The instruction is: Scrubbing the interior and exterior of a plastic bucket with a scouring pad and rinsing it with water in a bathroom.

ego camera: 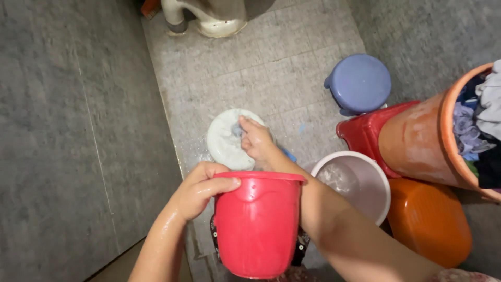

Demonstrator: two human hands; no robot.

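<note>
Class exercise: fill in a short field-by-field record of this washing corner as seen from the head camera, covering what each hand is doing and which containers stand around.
Left hand: left hand grips the rim of the red bucket
Right hand: right hand presses a bluish item into the pale round basin
Floor: grey tiled floor
Right side: white bucket, red stool, blue stool, orange tub
Laundry: orange bucket packed with clothes

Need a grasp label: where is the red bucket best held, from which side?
Probably the rolled rim of the red bucket, from the left. The left hand already pinches it there, thumb over the lip; the walls are smooth and tapered, offering less purchase.
</note>
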